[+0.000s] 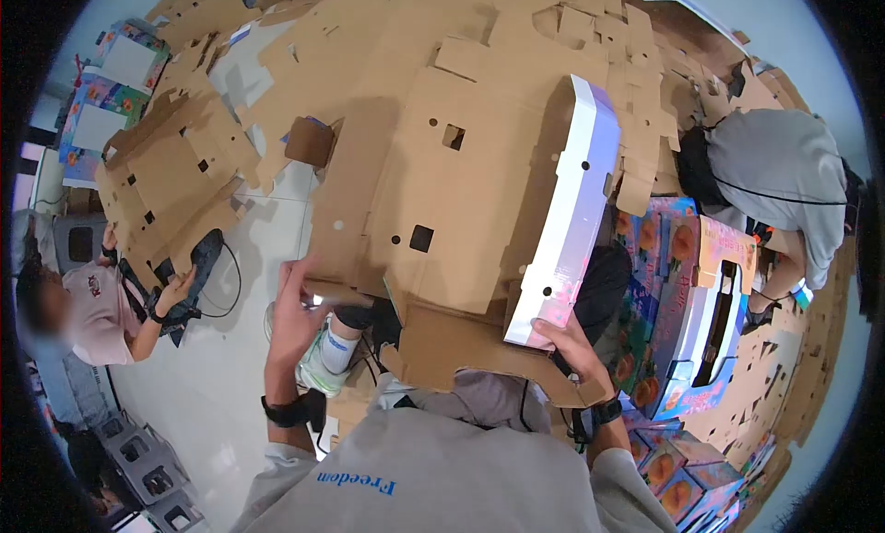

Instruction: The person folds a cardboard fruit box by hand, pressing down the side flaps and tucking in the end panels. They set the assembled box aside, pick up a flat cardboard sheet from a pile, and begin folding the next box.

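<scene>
A large brown cardboard sheet (461, 201) with square and round cutouts lies before me, its near flap folded up towards my body. Its right side flap (576, 201) stands up, showing a white edge and a purple-pink printed face. My right hand (570, 341) is closed on the lower corner of that printed flap. On the left, my left hand (293, 316) grips the near left edge of the sheet, its fingers partly hidden by the board. Dark straps are around both wrists.
Printed boxes (682, 302) are stacked at the right. A person in grey (774, 164) bends over beyond them. At the left, another person (101, 312) holds a cardboard sheet (175, 192). Grey plastic crates (147, 468) stand lower left. More flat cardboard (369, 35) covers the far floor.
</scene>
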Tool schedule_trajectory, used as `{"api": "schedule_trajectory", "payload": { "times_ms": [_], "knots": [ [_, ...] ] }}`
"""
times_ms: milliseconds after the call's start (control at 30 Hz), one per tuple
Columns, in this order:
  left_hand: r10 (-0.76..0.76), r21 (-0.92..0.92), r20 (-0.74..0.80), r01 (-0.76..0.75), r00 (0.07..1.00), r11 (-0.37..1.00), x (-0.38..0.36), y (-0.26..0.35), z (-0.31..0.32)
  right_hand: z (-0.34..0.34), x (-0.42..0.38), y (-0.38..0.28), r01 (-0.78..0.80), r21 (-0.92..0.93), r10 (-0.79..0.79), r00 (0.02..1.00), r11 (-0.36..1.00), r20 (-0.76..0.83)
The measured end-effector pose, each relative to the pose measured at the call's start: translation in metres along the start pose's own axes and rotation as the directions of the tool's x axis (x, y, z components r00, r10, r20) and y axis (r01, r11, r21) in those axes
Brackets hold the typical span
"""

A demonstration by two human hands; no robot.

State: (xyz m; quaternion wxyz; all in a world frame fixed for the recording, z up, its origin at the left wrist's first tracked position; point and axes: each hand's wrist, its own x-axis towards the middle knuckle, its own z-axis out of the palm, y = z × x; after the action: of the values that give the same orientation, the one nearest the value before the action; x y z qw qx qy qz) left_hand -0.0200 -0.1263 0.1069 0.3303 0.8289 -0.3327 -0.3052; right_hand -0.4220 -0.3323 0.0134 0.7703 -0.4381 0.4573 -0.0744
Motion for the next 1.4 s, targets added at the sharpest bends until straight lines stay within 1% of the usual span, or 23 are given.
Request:
{"api": "schedule_trajectory", "payload": {
  "times_ms": [33,133,167,200,267,300,367,467,500,533,633,733,767,833,867,900,1000,1133,1200,1233,1267,1333,1400],
  "knots": [
    [-0.022,0.117,-0.126,0.037,0.992,0.992,0.001,0.019,0.006,0.000,-0.002,0.000,0.009,-0.005,-0.009,1.000,1.000,0.016],
    [0.380,0.251,-0.209,-0.326,0.901,0.911,-0.001,0.036,0.029,-0.001,-0.005,-0.006,0.032,-0.007,-0.031,0.998,0.999,0.063],
    [0.496,0.395,-0.097,-0.424,0.863,0.815,-0.007,0.053,0.027,-0.002,-0.008,-0.010,0.018,-0.015,-0.016,0.996,1.000,0.092],
    [0.525,0.440,0.050,-0.491,0.849,0.752,-0.015,0.065,0.022,-0.003,-0.009,-0.015,0.005,-0.025,-0.002,0.992,1.000,0.123],
    [0.526,0.485,0.348,-0.629,0.776,0.607,-0.029,0.078,0.015,0.002,-0.011,-0.024,0.057,-0.213,-0.022,0.986,0.975,0.165],
    [0.557,0.450,0.398,-0.684,0.729,0.574,-0.030,0.080,0.021,0.003,-0.012,-0.026,0.083,-0.305,-0.026,0.982,0.949,0.186],
    [0.613,0.372,0.480,-0.779,0.627,0.505,-0.033,0.086,0.039,0.000,-0.006,-0.013,0.091,-0.242,-0.038,0.976,0.966,0.214],
    [0.659,0.294,0.541,-0.852,0.522,0.433,-0.019,0.088,0.065,0.006,-0.004,-0.016,0.059,-0.132,-0.031,0.978,0.989,0.208],
    [0.614,0.251,0.614,-0.861,0.495,0.443,-0.014,0.094,0.067,0.010,-0.004,-0.018,0.042,-0.085,-0.025,0.980,0.996,0.196],
    [0.646,0.214,0.598,-0.871,0.475,0.443,-0.009,0.099,0.072,0.013,-0.005,-0.019,0.024,-0.037,-0.017,0.983,0.999,0.182],
    [0.736,0.107,0.541,-0.901,0.407,0.420,0.003,0.101,0.094,0.019,-0.008,-0.014,0.164,-0.141,-0.150,0.983,0.976,0.105],
    [0.717,0.104,0.569,-0.901,0.402,0.422,0.010,0.114,0.097,0.014,-0.035,-0.014,0.275,-0.314,-0.264,0.961,0.909,0.076],
    [0.721,0.079,0.571,-0.901,0.392,0.427,0.013,0.111,0.097,0.008,-0.046,-0.013,0.224,-0.307,-0.222,0.974,0.925,0.040],
    [0.736,0.023,0.566,-0.900,0.371,0.436,0.021,0.102,0.098,-0.008,-0.063,-0.015,0.186,-0.177,-0.158,0.974,0.966,0.163],
    [0.733,0.037,0.574,-0.906,0.364,0.421,0.022,0.103,0.098,-0.012,-0.071,-0.019,0.160,-0.115,-0.131,0.965,0.980,0.228],
    [0.728,0.053,0.583,-0.911,0.360,0.408,0.022,0.105,0.096,-0.010,-0.082,-0.028,0.240,-0.242,-0.189,0.958,0.940,0.217],
    [0.715,0.073,0.601,-0.916,0.357,0.395,0.021,0.104,0.100,0.000,-0.084,-0.017,0.318,-0.232,-0.281,0.943,0.919,0.178],
    [0.626,0.216,0.680,-0.920,0.381,0.326,0.019,0.109,0.102,0.015,-0.070,-0.019,0.421,-0.372,-0.449,0.894,0.827,0.014],
    [0.742,0.245,0.609,-0.956,0.281,0.161,0.036,0.100,0.108,0.020,-0.065,-0.021,0.425,-0.502,-0.507,0.861,0.753,-0.032],
    [0.790,0.261,0.573,-0.962,0.218,0.076,0.043,0.098,0.110,0.023,-0.063,-0.022,0.417,-0.511,-0.534,0.839,0.752,-0.101],
    [0.746,0.299,0.604,-0.948,0.280,0.114,0.041,0.111,0.101,0.025,-0.060,-0.020,0.439,-0.500,-0.556,0.824,0.746,-0.107],
    [0.783,0.283,0.560,-0.951,0.269,0.125,0.047,0.117,0.100,0.025,-0.053,-0.019,0.484,-0.488,-0.602,0.790,0.727,-0.114],
    [0.796,0.295,0.537,-0.946,0.278,0.131,0.054,0.110,0.105,0.032,-0.050,-0.024,0.420,-0.462,-0.554,0.807,0.781,-0.203]
  ]
}}
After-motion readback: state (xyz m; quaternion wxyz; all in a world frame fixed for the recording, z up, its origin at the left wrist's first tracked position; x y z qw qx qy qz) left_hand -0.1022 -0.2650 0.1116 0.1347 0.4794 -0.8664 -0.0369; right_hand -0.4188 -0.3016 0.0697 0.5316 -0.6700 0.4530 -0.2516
